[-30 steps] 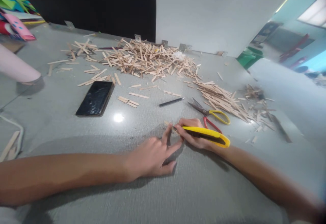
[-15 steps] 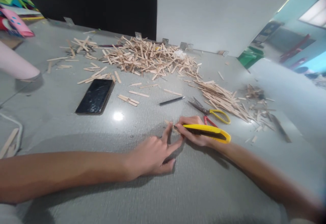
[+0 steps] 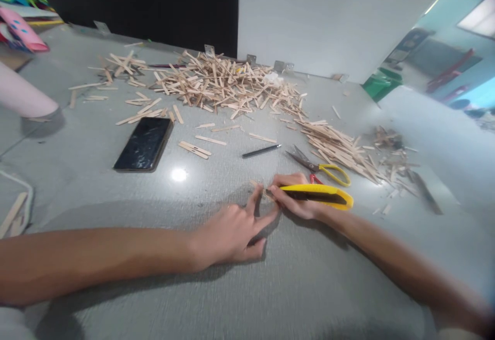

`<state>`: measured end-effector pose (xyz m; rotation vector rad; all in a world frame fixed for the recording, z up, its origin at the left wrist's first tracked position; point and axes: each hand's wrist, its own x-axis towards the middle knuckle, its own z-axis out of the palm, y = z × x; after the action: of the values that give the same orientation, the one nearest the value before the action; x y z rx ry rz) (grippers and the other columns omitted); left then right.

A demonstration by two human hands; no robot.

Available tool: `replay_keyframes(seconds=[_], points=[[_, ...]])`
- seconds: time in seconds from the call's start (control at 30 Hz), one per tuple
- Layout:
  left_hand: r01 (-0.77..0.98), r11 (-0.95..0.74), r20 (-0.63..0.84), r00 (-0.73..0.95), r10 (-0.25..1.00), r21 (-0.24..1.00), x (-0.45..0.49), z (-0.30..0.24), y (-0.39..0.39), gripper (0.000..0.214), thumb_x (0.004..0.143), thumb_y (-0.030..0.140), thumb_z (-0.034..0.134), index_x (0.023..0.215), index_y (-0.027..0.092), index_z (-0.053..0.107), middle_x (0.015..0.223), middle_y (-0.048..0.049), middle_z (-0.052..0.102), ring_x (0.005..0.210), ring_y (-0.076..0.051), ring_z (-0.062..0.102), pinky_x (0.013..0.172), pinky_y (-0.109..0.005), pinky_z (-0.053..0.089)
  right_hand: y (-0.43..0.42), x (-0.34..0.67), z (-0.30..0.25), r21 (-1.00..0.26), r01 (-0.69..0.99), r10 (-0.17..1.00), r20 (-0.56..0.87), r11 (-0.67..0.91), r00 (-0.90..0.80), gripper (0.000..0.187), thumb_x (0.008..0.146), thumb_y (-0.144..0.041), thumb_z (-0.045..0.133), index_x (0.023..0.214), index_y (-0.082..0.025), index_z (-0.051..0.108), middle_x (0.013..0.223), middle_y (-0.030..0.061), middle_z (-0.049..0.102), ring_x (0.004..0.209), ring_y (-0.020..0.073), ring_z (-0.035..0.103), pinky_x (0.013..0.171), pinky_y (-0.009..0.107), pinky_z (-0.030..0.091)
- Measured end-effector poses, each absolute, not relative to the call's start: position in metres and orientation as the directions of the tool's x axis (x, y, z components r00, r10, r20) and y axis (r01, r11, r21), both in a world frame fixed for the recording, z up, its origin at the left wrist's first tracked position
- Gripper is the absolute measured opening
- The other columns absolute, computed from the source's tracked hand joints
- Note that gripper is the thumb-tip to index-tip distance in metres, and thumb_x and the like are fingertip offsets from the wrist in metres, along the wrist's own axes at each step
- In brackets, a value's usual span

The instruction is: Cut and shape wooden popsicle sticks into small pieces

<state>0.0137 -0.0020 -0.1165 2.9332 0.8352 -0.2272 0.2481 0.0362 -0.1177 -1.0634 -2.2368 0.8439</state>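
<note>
My right hand (image 3: 292, 196) is closed around a yellow-and-black box cutter (image 3: 317, 196), its blade end low over the table and pointing left. My left hand (image 3: 235, 232) has its fingers spread, with the index and middle fingertips pressing on a small wooden craft stick (image 3: 253, 182). Most of that stick is hidden under the fingers, close to the cutter's tip. Just beyond my right hand lie yellow-handled scissors (image 3: 319, 167) and a red-handled tool (image 3: 314, 179), partly covered. A dark pen-like tool (image 3: 262, 151) rests farther out.
A large heap of craft sticks (image 3: 228, 82) spreads along the back, with a stacked pile (image 3: 336, 147) to its right. A phone (image 3: 144, 144) lies at left near a few loose sticks (image 3: 194, 149). Wood scraps (image 3: 394, 159) are scattered at right. A pale pink cylinder (image 3: 27, 92) stands far left.
The box cutter in my right hand has tilted slightly, its rear end a little higher and farther right. My left hand keeps almost the same place. The whole view has shifted slightly.
</note>
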Motion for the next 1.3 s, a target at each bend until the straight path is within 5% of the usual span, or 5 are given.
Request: replay_keyframes(seconds=[0.43,0.6,0.93,1.1,1.3], points=[[0.528,-0.843,-0.167,0.845,0.508,0.106,0.009,-0.118,0.0,0.075,0.107,0.047,0.051,0.174,0.023,0.028,0.166,-0.0363,0.042,0.068,-0.031,0.079,0.066,-0.044,0.06,0.032,0.248,-0.118,-0.842,0.448,0.903,0.102,0.301,-0.416,0.043,0.108,-0.047,0.058,0.072,-0.023,0.059,0.059,-0.0008,0.065,0.054,0.0157,0.06,0.057,0.03,0.048],[0.621,-0.784,-0.112,0.78,0.616,0.008,0.006,-0.112,-0.005,0.071,0.11,0.045,0.05,0.169,0.008,0.037,0.162,-0.0399,0.046,0.077,-0.032,0.08,0.07,-0.043,0.06,0.03,0.245,-0.126,-0.928,0.338,0.969,0.076,0.154,-0.235,0.044,0.109,-0.061,0.049,0.087,-0.024,0.058,0.063,-0.0032,0.063,0.043,0.0121,0.054,0.039,0.024,0.044],[0.67,-0.742,-0.065,0.74,0.669,-0.02,0.005,-0.093,-0.002,0.05,0.111,0.026,0.048,0.159,0.009,0.049,0.133,-0.0221,0.068,0.091,-0.029,0.078,0.073,-0.039,0.063,0.034,0.248,-0.133,-0.921,0.349,0.972,0.106,0.175,-0.208,0.044,0.107,-0.063,0.058,0.086,-0.024,0.063,0.07,-0.0009,0.067,0.049,0.0121,0.057,0.045,0.024,0.048],[0.775,-0.63,-0.118,0.622,0.774,-0.049,-0.006,-0.086,0.019,0.021,0.094,-0.001,0.058,0.105,0.005,0.074,0.103,-0.0212,0.072,0.076,-0.03,0.077,0.064,-0.037,0.059,0.032,0.248,-0.129,-0.894,0.396,0.967,0.129,0.21,-0.222,0.042,0.108,-0.058,0.059,0.083,-0.024,0.063,0.064,-0.0021,0.065,0.049,0.0123,0.057,0.046,0.024,0.044],[0.64,-0.746,-0.102,0.768,0.633,0.184,-0.005,-0.094,0.019,0.025,0.108,0.022,0.053,0.093,0.016,0.072,0.095,-0.0101,0.074,0.081,-0.026,0.076,0.072,-0.036,0.058,0.031,0.248,-0.124,-0.869,0.439,0.964,0.138,0.227,-0.227,0.04,0.108,-0.055,0.059,0.083,-0.024,0.063,0.058,-0.0035,0.062,0.048,0.013,0.056,0.047,0.025,0.043]])
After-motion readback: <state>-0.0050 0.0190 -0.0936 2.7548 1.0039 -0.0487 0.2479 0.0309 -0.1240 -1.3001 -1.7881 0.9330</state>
